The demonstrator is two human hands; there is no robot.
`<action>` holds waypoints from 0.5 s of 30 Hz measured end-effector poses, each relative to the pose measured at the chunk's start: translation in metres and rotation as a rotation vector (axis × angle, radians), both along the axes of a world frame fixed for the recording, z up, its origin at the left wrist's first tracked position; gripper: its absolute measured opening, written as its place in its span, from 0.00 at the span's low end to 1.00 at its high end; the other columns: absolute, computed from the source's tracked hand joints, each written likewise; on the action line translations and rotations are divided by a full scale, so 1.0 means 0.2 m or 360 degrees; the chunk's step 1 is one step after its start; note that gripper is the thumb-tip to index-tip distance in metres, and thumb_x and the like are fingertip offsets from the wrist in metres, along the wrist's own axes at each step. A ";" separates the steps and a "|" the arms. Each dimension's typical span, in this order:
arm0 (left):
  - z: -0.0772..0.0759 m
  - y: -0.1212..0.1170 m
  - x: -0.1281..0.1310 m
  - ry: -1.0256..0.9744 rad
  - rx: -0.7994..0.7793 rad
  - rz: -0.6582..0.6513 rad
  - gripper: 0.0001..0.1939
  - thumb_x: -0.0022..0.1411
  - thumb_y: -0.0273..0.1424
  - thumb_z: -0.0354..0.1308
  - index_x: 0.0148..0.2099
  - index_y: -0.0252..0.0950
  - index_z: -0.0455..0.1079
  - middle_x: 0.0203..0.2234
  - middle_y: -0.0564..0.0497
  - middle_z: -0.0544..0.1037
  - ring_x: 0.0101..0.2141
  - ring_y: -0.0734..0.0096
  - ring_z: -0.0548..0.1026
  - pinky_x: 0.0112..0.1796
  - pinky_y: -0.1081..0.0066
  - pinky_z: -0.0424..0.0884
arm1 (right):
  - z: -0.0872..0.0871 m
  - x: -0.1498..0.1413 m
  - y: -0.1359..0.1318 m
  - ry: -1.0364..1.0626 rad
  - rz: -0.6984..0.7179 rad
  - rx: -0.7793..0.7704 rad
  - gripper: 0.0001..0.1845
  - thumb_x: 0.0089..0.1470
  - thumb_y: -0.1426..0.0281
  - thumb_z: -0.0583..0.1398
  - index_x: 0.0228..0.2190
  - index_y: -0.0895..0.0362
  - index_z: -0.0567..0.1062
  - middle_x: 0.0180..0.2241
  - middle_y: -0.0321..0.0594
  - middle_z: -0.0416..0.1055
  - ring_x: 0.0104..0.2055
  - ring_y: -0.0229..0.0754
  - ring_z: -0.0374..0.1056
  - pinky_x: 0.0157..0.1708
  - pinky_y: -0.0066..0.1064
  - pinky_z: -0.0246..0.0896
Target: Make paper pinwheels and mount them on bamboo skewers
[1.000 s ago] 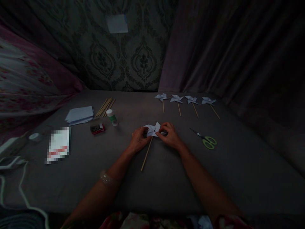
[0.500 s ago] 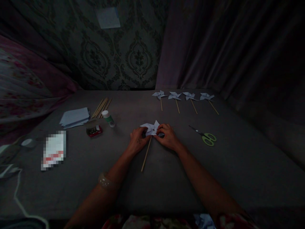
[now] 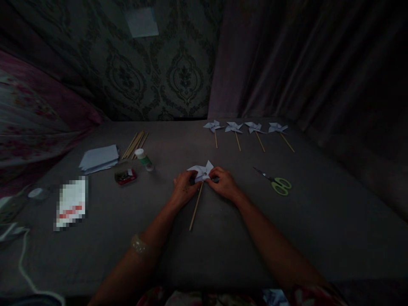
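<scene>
Inside the front edge of the table (image 3: 242,246), our left hand (image 3: 185,187) and right hand (image 3: 224,182) pinch the pinwheel (image 3: 200,170). We should press softly, keeping its folds neat.

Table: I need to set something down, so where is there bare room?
Bare table shows right of the scissors and between them and the right hand. The left is crowded: paper stack, sticks, bottle and red box sit close together.

5 paper pinwheels (image 3: 200,171), 1 scissors (image 3: 272,180), 1 white-capped bottle (image 3: 144,160), 1 red box (image 3: 126,177), 1 paper stack (image 3: 100,157); loose sticks (image 3: 136,143) overlap, count unclear.
</scene>
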State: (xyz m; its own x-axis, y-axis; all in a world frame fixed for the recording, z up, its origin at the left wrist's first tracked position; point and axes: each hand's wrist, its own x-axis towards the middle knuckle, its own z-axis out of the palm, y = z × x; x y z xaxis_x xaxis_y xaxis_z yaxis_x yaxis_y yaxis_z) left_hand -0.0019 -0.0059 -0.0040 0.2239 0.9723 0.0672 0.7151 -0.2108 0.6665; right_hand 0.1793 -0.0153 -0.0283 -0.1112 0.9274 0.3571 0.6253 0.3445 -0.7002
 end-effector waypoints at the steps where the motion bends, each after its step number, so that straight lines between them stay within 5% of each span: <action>1: 0.00 0.00 0.00 0.0001 -0.0003 -0.0002 0.20 0.54 0.34 0.63 0.50 0.37 0.71 0.43 0.46 0.78 0.45 0.58 0.73 0.48 0.57 0.65 | 0.00 0.00 0.00 0.0002 -0.0006 0.0003 0.05 0.49 0.71 0.62 0.24 0.55 0.72 0.34 0.39 0.72 0.36 0.39 0.69 0.41 0.35 0.62; 9: 0.01 -0.01 0.00 0.0024 -0.0005 0.0019 0.21 0.54 0.34 0.63 0.51 0.36 0.70 0.44 0.46 0.77 0.46 0.57 0.73 0.50 0.56 0.63 | 0.01 -0.01 0.00 -0.0040 -0.0081 0.0003 0.06 0.48 0.69 0.63 0.24 0.56 0.71 0.36 0.40 0.70 0.41 0.42 0.68 0.46 0.38 0.61; 15: 0.02 -0.01 0.01 0.0027 -0.0030 0.0042 0.21 0.55 0.35 0.62 0.51 0.37 0.69 0.42 0.46 0.78 0.44 0.58 0.74 0.49 0.55 0.64 | 0.05 0.01 -0.02 -0.0001 -0.0338 0.0040 0.12 0.49 0.66 0.61 0.36 0.57 0.74 0.37 0.44 0.70 0.39 0.44 0.67 0.42 0.36 0.63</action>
